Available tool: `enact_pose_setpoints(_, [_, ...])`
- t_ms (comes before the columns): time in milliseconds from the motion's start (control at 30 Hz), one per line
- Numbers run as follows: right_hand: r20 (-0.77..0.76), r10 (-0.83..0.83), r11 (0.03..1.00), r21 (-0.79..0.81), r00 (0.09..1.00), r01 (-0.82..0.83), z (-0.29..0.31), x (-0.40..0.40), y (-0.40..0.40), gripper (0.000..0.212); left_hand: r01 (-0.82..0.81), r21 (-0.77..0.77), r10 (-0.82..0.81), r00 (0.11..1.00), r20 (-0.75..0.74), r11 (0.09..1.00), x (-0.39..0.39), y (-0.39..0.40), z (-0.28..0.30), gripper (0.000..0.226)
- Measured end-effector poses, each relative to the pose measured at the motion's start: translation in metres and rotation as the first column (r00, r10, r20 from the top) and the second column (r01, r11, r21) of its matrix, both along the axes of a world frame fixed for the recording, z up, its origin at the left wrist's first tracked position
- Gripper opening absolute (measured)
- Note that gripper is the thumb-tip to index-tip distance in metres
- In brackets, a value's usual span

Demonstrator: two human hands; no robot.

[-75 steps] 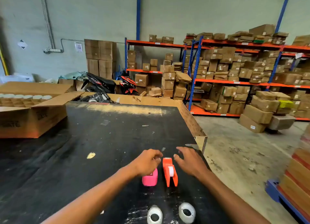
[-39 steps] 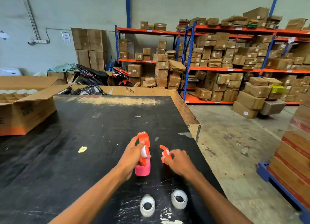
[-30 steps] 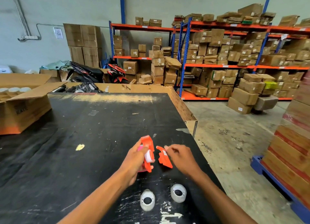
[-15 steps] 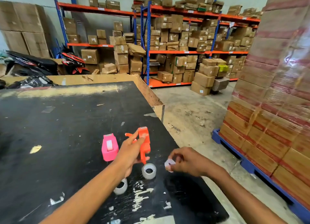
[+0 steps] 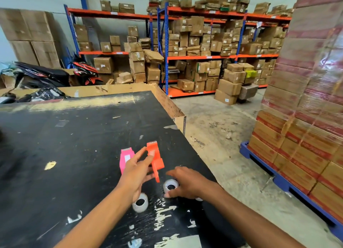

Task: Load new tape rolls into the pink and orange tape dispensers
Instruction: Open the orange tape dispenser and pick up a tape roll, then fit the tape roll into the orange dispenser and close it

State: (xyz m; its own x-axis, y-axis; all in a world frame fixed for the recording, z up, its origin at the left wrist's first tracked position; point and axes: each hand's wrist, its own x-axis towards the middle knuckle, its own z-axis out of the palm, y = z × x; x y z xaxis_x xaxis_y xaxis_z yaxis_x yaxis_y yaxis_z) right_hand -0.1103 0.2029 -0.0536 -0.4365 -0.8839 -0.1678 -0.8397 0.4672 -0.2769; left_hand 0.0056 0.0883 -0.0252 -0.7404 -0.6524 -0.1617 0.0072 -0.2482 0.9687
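My left hand (image 5: 136,170) is gripping the orange dispenser (image 5: 155,157), fingers clamped on it beside the pink dispenser (image 5: 125,158). My right hand (image 5: 187,184) is resting on a tape roll (image 5: 169,185), fingers spread.

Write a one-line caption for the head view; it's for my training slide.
Left hand holds the opened orange tape dispenser while right hand reaches a new tape roll on the black table.

Black counter (image 5: 78,155) bare left of left hand (image 5: 137,170) and beyond it. Pink dispenser (image 5: 125,159) touching left hand's far-left side. Tape roll (image 5: 140,204) under left wrist; second roll (image 5: 169,185) against right hand (image 5: 187,184) fingers. Counter edge just right of right hand.
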Motion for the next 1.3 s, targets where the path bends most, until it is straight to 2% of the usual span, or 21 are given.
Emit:
enact_pose_setpoints(67, [0.019,0.011,1.000,-0.028,1.000,-0.010,-0.003,0.003,-0.004,0.051,-0.029,-0.006,0.029,1.000,-0.011,1.000,0.010,-0.005,0.001,0.029])
enact_pose_setpoints(133, [0.193,-0.026,0.973,-0.219,0.981,0.069,0.003,0.002,-0.007,0.035,-0.063,-0.012,0.063,0.998,-0.024,0.998,0.019,-0.013,0.001,0.020])
enact_pose_setpoints(167, [0.358,-0.038,0.929,-0.331,0.933,0.165,0.009,0.002,-0.007,0.029,-0.075,-0.013,0.075,0.997,-0.030,0.997,0.023,-0.015,0.001,0.017])
enact_pose_setpoints(233, [0.658,0.065,0.827,-0.456,0.751,0.328,0.024,0.001,-0.010,0.024,-0.100,-0.009,0.099,0.994,-0.051,0.995,0.029,-0.020,0.002,0.018])
enact_pose_setpoints(300, [0.765,0.186,0.801,-0.482,0.616,0.356,0.034,0.002,-0.013,0.029,-0.102,-0.016,0.101,0.993,-0.054,0.995,0.032,-0.021,0.004,0.019])
enact_pose_setpoints(333, [0.770,0.223,0.809,-0.489,0.598,0.328,0.038,0.003,-0.015,0.031,-0.096,-0.020,0.094,0.994,-0.055,0.995,0.033,-0.020,0.005,0.018])
enact_pose_setpoints(400, [0.736,0.273,0.818,-0.516,0.619,0.253,0.040,0.009,-0.020,0.034,-0.081,-0.028,0.079,0.995,-0.062,0.996,0.035,-0.019,0.007,0.016])
enact_pose_setpoints(467, [0.712,0.290,0.805,-0.543,0.639,0.240,0.039,0.011,-0.024,0.036,-0.083,-0.023,0.081,0.994,-0.076,0.996,0.037,-0.018,0.010,0.016])
enact_pose_setpoints(667, [0.700,0.344,0.803,-0.565,0.626,0.191,0.037,0.011,-0.033,0.043,-0.050,-0.037,0.046,0.995,-0.085,0.998,0.041,-0.019,0.010,0.016])
enact_pose_setpoints(800, [0.692,0.358,0.804,-0.570,0.627,0.169,0.037,0.014,-0.040,0.044,-0.052,0.044,0.055,0.996,-0.070,0.998,0.041,-0.021,0.004,0.024])
enact_pose_setpoints(933, [0.678,0.345,0.815,-0.560,0.649,0.152,0.036,0.017,-0.044,0.044,-0.063,0.085,0.069,0.996,-0.063,0.994,0.041,-0.027,-0.001,0.020])
enact_pose_setpoints(1000, [0.676,0.343,0.807,-0.568,0.652,0.165,0.040,0.013,-0.050,0.034,-0.097,0.091,0.103,0.993,-0.055,0.991,0.041,-0.033,-0.004,0.020])
enact_pose_setpoints(1067, [0.716,0.263,0.785,-0.548,0.647,0.288,0.040,0.001,-0.062,0.015,-0.129,0.108,0.135,0.990,-0.046,0.986,0.042,-0.039,-0.006,0.024])
enact_pose_setpoints(1100, [0.719,0.199,0.768,-0.536,0.666,0.350,0.040,-0.007,-0.068,0.015,-0.138,0.116,0.144,0.989,-0.043,0.984,0.042,-0.042,-0.007,0.026])
enact_pose_setpoints(1133, [0.682,0.115,0.764,-0.526,0.722,0.374,0.035,-0.017,-0.075,0.021,-0.147,0.124,0.154,0.987,-0.043,0.981,0.043,-0.045,-0.007,0.027])
enact_pose_setpoints(1233, [0.428,-0.120,0.846,-0.428,0.896,0.318,0.015,-0.038,-0.094,0.039,-0.170,0.131,0.177,0.983,-0.048,0.977,0.045,-0.050,-0.008,0.026])
enact_pose_setpoints(1300, [0.276,-0.228,0.910,-0.280,0.934,0.305,-0.001,-0.046,-0.106,0.042,-0.178,0.121,0.185,0.982,-0.044,0.977,0.045,-0.052,-0.009,0.024])
